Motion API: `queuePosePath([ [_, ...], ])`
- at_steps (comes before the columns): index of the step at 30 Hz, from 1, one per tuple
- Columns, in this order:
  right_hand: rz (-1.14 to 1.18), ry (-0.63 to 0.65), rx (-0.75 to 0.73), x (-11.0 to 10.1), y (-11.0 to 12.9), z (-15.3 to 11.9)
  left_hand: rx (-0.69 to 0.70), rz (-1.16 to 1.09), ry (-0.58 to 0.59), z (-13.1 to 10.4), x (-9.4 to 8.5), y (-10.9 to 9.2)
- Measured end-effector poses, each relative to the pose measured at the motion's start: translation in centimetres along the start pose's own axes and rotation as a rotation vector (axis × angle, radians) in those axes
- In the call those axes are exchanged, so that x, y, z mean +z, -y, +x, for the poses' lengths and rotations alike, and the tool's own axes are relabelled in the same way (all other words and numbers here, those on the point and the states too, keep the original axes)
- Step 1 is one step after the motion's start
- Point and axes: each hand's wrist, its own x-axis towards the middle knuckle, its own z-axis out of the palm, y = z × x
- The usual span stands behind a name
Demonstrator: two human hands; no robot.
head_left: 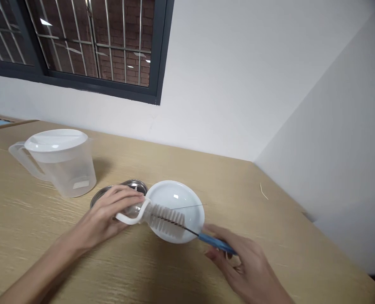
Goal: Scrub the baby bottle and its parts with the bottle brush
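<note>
My left hand (116,209) is wrapped around a small clear container with a curved white rim or handle (133,218), tilted with its mouth to the right. Most of that container is hidden by the fingers. In my right hand (243,259) is a bottle brush (168,221), gripped by its blue handle. Its white bristles are at the container's mouth; I cannot tell how far the tip reaches inside. Behind the bristles sits a white bowl (177,192), with a thin dark wire-like line across it. A shiny metal dish (137,184) is partly covered by my left hand.
A translucent plastic pitcher (69,173) with a lid stands to the left on the wooden table (238,198). A thin pale strip (263,192) lies at the right. White walls meet behind the table, below a barred window (95,42).
</note>
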Motion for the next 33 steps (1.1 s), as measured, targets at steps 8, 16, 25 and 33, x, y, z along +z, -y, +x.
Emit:
queuePosePath([
  [8, -0.039, -0.173, -0.180, -0.3, -0.8, 0.3, -0.105, -0.024, 0.027, 0.1, -0.4, 1.6],
  [16, 0.071, -0.100, 0.261, 1.2, -1.1, -0.7, -0.061, -0.036, 0.026, 0.0, 0.7, 1.4],
  [25, -0.024, -0.278, 0.013, 1.3, -2.5, -0.7, -0.132, -0.090, 0.041, 0.0, -0.1, 2.3],
  [33, 0.128, -0.219, 0.238, 1.2, -1.1, -0.4, -0.059, -0.108, -0.022, -0.3, 0.4, 2.0],
])
